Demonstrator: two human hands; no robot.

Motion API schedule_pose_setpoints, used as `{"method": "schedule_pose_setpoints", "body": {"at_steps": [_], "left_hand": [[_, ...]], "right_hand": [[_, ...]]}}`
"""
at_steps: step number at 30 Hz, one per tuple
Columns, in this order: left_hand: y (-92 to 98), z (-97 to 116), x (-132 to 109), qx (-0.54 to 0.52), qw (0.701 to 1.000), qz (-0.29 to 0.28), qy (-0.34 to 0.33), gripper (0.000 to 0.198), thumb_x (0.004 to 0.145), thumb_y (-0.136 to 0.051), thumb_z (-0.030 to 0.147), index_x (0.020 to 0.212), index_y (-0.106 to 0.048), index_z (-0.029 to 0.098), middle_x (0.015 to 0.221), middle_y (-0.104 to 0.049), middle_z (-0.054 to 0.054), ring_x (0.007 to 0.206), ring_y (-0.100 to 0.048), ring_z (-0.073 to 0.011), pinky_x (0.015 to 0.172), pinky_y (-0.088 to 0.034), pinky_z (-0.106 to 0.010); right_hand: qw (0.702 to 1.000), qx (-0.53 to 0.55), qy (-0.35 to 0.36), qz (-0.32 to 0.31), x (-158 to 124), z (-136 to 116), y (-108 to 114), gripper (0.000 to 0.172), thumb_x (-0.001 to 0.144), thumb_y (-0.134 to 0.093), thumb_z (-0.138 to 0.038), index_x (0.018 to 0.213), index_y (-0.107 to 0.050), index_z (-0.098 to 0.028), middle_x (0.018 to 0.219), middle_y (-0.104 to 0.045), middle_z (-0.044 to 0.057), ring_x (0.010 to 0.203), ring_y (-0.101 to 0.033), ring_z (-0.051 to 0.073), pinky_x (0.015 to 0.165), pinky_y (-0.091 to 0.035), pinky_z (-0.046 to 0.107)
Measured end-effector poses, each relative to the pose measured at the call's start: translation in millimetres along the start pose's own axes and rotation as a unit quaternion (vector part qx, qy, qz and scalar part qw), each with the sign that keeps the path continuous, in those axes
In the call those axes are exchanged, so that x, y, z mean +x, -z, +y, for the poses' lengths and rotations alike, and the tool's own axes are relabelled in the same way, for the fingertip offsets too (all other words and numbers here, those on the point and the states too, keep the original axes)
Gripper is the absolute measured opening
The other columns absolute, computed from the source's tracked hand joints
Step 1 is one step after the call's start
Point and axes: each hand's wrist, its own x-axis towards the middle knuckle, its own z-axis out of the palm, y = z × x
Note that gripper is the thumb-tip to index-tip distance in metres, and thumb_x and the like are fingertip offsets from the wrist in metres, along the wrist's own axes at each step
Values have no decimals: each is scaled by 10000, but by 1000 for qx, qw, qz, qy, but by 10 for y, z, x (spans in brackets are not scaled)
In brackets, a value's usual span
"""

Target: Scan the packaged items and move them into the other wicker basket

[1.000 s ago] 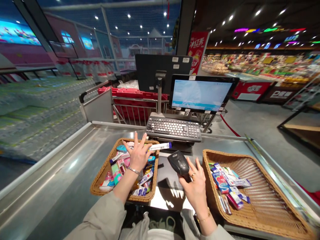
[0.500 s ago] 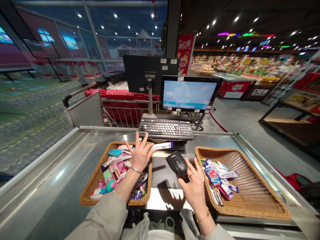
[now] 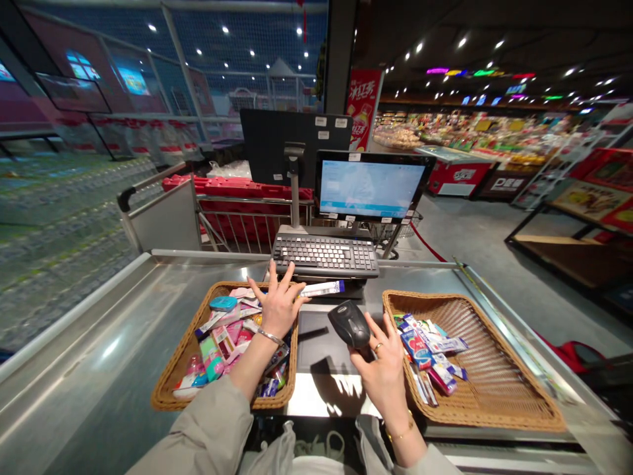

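My left hand (image 3: 278, 307) hovers open, fingers spread, over a woven wicker basket (image 3: 175, 382) on the left. That basket holds several toothbrushes, toothpaste boxes and small pink, blue and green packets. A slim white and blue box (image 3: 321, 287) lies across the basket's far rim, just beyond my fingertips. My right hand (image 3: 383, 363) grips a black handheld barcode scanner (image 3: 349, 324). To the right stands a second wicker basket (image 3: 494, 396) with a smaller group of toothpaste and toothbrush packs (image 3: 425, 356) at its left side.
A steel checkout counter (image 3: 93, 330) runs under both baskets. Ahead stand a black keyboard (image 3: 325, 256) and a monitor (image 3: 368, 188), with a shopping cart (image 3: 247, 221) behind them. Stacked bottled water lies left; store aisles and shelves lie beyond at right.
The whole view has drifted slightly to the left and the baskets appear a little further apart. Both hands keep the same pose, and the scanner stays in my right hand.
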Motion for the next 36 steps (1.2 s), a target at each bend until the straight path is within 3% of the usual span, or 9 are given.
{"method": "schedule_pose_setpoints", "body": {"at_steps": [21, 28, 36], "left_hand": [[16, 118, 9, -7, 1000, -13, -9, 158, 833, -662, 326, 980, -718, 309, 1469, -482, -24, 1471, -170, -378, 1054, 149, -764], [-43, 323, 90, -33, 999, -27, -28, 191, 820, -674, 402, 984, -717, 315, 1479, -471, -23, 1473, -157, -385, 1061, 118, -771], [-201, 674, 217, -63, 994, -42, -73, 203, 828, -665, 416, 1006, -708, 329, 1489, -458, -7, 1475, -149, -384, 1064, 117, -768]], "right_hand": [[1000, -4, -11, 7, -24, 13, 89, 337, 752, -635, -246, 1080, -707, -228, 1318, -619, 59, 1412, -315, 335, 1116, -282, 624], [998, -6, -41, 36, -89, 124, 182, 335, 761, -635, -259, 1088, -701, -220, 1335, -605, 72, 1415, -306, 324, 1119, -267, 604], [985, -16, -112, 130, -114, 323, 390, 328, 783, -629, -357, 1063, -705, -204, 1254, -651, 98, 1378, -375, 311, 1116, -286, 552]]}}
